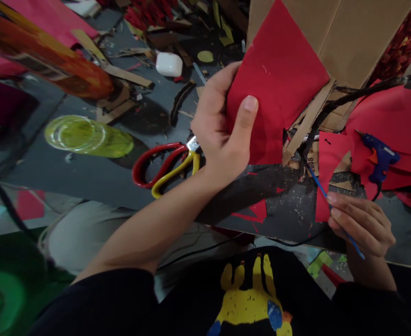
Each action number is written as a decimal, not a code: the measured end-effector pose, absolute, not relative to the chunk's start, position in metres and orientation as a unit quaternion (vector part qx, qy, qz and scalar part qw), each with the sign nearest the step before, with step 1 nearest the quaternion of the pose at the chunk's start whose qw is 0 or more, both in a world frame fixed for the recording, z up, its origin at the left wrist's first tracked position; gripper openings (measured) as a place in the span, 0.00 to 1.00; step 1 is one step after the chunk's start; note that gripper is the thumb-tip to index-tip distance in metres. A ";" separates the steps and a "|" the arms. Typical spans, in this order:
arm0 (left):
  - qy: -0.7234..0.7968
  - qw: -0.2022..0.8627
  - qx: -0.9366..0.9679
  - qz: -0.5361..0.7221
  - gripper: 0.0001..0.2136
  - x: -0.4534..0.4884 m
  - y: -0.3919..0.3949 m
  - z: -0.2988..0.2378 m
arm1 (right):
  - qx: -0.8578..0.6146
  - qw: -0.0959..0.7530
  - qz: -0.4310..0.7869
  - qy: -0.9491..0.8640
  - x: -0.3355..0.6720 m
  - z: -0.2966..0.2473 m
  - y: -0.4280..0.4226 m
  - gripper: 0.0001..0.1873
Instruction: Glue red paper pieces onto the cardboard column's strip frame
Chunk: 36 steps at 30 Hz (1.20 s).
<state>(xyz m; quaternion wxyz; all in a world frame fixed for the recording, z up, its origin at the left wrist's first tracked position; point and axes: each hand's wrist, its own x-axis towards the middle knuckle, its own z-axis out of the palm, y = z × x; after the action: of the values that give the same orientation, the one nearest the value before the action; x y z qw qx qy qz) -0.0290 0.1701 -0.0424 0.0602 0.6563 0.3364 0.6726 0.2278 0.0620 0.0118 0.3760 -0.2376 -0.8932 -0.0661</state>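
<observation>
My left hand (223,130) is closed on a red sheet of paper (275,79), thumb on its front, holding it up over the dark work table (96,168). My right hand (361,224) is closed round a thin blue stick (317,184), held like a pen with its tip pointing up toward a strip of cardboard. Behind the red sheet stands a brown cardboard piece (349,32).
Red-and-yellow scissors (163,168) lie left of my left hand. A yellow-green clear bottle (86,137) lies on its side further left. A blue glue gun (380,158) rests on red paper (398,121) at right. A white block (169,64) and cardboard scraps litter the back.
</observation>
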 end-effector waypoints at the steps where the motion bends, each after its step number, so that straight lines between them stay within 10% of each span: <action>1: 0.336 0.060 0.656 0.673 0.20 -0.029 0.171 -0.043 | -0.236 0.378 -0.062 -0.893 0.228 0.012 0.062 0.06; 36: 0.337 0.066 0.678 0.650 0.21 -0.033 0.171 -0.042 | -0.257 0.393 -0.060 -0.881 0.230 0.012 0.061 0.08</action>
<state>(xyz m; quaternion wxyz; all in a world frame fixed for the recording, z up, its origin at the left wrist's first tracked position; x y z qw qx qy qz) -0.0333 0.1714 -0.0416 0.0660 0.6782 0.3372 0.6496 0.2297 0.0607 0.0118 0.3927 -0.2567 -0.8811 -0.0602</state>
